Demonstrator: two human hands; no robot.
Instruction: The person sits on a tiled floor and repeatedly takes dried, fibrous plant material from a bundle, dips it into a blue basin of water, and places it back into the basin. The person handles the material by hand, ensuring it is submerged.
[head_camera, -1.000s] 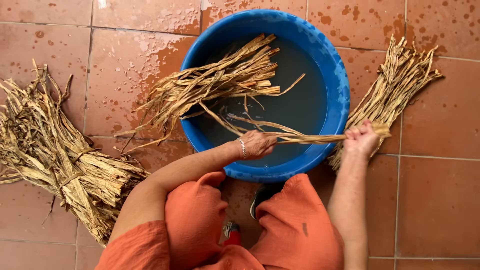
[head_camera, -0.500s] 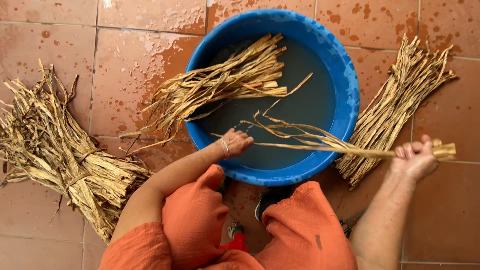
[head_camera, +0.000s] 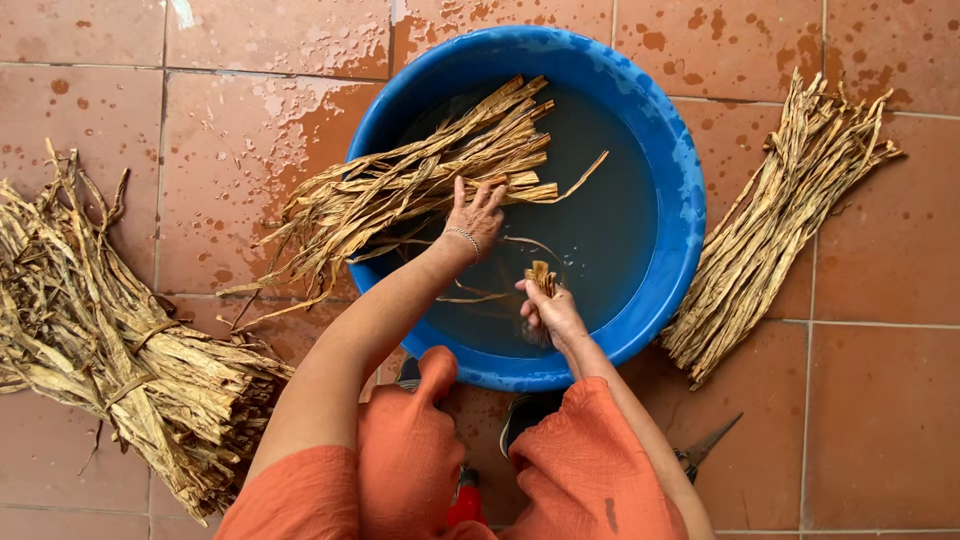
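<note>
While the person crouches in orange clothing at the bottom edge, scissors lie on the tiled floor beside the right arm. Right hand, just inside the near rim of the blue basin, is clenched on a short folded wad of dried strips over the water. Left hand, bracelet at the wrist, reaches further in; fingers spread and loose, resting on the soaking bundle, not closed round it. That bundle lies slantwise in shallow dark water, its tail ends trailing over the basin's left rim onto wet tile. A few loose strands float between the two hands. Right half of the basin holds open water only. Outside: big dry pile well left of the basin, slimmer bundle just beside its right wall. Far tiles splashed.
</note>
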